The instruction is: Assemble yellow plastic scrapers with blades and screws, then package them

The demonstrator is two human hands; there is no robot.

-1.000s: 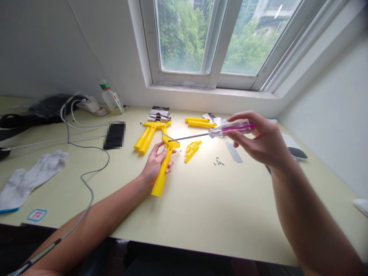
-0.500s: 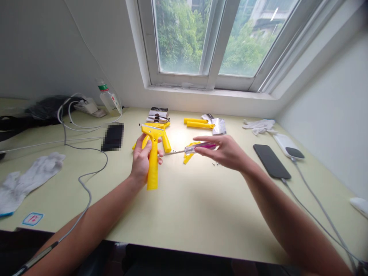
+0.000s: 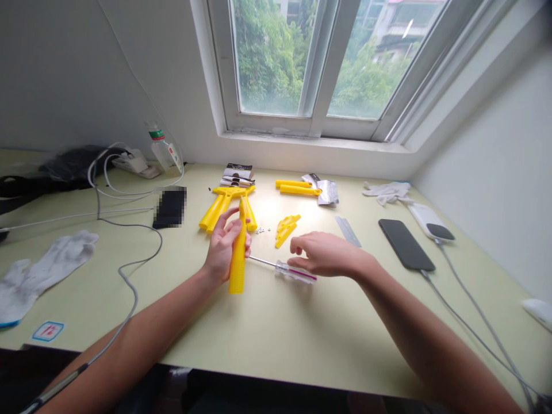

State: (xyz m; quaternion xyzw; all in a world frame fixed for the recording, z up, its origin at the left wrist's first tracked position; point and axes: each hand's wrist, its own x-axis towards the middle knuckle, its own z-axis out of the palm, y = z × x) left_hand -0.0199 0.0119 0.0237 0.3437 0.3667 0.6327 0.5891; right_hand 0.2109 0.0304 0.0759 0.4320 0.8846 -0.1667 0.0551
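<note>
If the right hand [image 3: 323, 253] bumps the screwdriver [image 3: 297, 272]: it could roll or swing round, since its clear handle lies just below the fingers and nothing visible braces it
Metal shaft: it points left toward the left hand [image 3: 221, 250], so a knock might push its end into the fingers there
Small metal pieces [image 3: 260, 230]: loose and tiny, just right of the yellow handles on the far side — a sleeve-light brush could scatter them
Flat metal blade [image 3: 347, 231]: bare on the table [image 3: 345, 333], right of the yellow covers [image 3: 287, 231]; a hand set down without looking might get cut if its edge is sharp
Yellow tool [image 3: 237, 259]: bright, plastic-looking, with fine ribbing low on the grip; it is seen edge-on, so its head shows narrow, and whether any screw sits in it I cannot tell
Tool's place: left of the screwdriver, near side of the yellow handles [image 3: 226, 207], tilted with its head away and its grip end toward the near side
Left hand: wrapped round the tool's upper grip, thumb across it
Right hand: fingers bent and parted from the thumb, pinching nothing visible — whether the thumb touches the screwdriver I cannot tell
</note>
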